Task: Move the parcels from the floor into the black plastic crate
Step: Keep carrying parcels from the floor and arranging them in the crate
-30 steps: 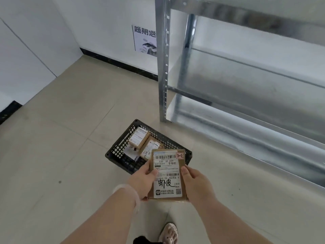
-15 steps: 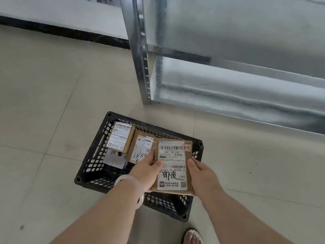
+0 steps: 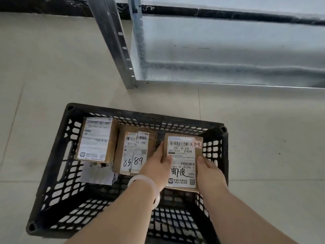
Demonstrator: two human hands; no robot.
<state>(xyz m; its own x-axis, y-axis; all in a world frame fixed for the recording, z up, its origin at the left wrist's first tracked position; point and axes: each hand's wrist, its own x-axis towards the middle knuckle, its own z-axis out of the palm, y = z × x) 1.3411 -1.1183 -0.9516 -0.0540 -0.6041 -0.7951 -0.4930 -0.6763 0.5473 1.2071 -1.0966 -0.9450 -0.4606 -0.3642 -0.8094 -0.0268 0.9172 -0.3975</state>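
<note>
The black plastic crate (image 3: 56, 155) has bare mesh floor across its near half. Two parcels (image 3: 95, 138) lie far left. Since half a second ago, the held parcel (image 3: 182, 161) has come down inside the right wall. The left hand (image 3: 153, 167) and right hand (image 3: 210, 173) pinch its long edges. It is label up, its long axis running near to far.

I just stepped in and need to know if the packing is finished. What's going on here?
A person is loading parcels into a black plastic crate on the floor. The left hand and right hand grip the parcel marked 2-2 by its sides at the crate's right end. Whether it rests on the bottom cannot be told. The box numbered 85 89, another box and a white packet already lie inside.
</note>
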